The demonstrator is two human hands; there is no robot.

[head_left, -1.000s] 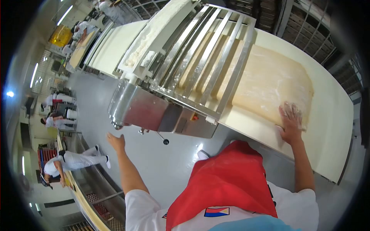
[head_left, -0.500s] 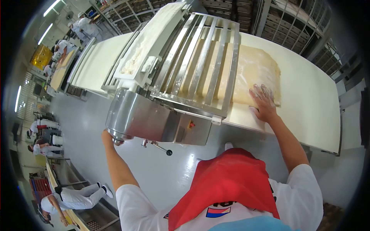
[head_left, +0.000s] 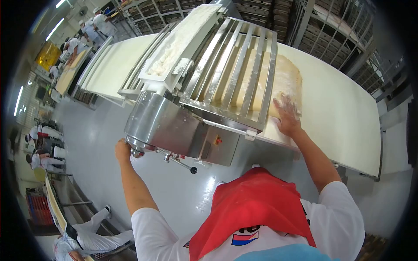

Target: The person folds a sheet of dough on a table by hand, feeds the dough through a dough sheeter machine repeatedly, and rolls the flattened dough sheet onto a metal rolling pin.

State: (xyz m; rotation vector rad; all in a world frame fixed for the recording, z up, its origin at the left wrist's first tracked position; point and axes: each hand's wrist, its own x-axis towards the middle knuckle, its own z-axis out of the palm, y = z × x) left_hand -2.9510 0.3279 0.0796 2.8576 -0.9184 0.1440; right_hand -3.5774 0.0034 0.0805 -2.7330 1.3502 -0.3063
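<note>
Lying partly under slatted guard: dough. Right hand rests spread flat on it, outside guard; left hand curled, left of guard, hold unclear.

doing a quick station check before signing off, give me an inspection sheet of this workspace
Surface: pale belt, running under a slatted metal guard
Job's things: dough sheet, partly under the guard; flour in a white trough
Clutter: nothing seen
Hands: right hand on the dough, fingers spread; left hand at the lower end of the metal housing, grip unclear
Cables: nothing seen
Surroundings: co-workers, metal racks, grey floor
</note>
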